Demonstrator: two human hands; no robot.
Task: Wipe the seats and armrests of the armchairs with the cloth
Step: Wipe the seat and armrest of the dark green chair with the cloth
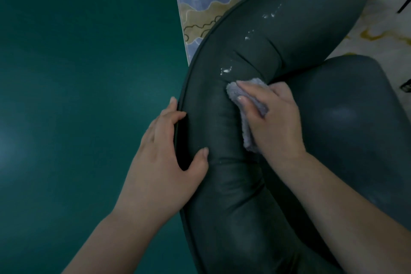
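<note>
Your left hand (164, 158) rested on the outer edge of the dark green leather-look armchair (222, 184), its fingers loosely spread over the piped rim and its thumb pressed into the padding, bracing the chair and holding nothing. Beyond it lay only the plain teal floor (77, 73).

Just inside that edge, your right hand (273, 118) pressed the small grey-lilac fleecy cloth (246, 104) flat against the curved padded armrest (278, 35), fingers extended and close together on top of the cloth, with the cloth's edges showing past your fingertips and below your palm. The cloth sat on the inner side of the roll, near where it met the seat.

By my judgement you were partway through this armrest. The stretch nearest you looked clean and dull, while white smears and specks (225, 71) began just beyond the cloth and ran on toward the far tip. The rounded seat cushion (344, 118) at the right showed faint pale patches, though I could not tell whether it had been wiped. The other armrest and any further armchairs were out of view. A patterned blue and tan rug (211, 6) lay under the chair's far end.
</note>
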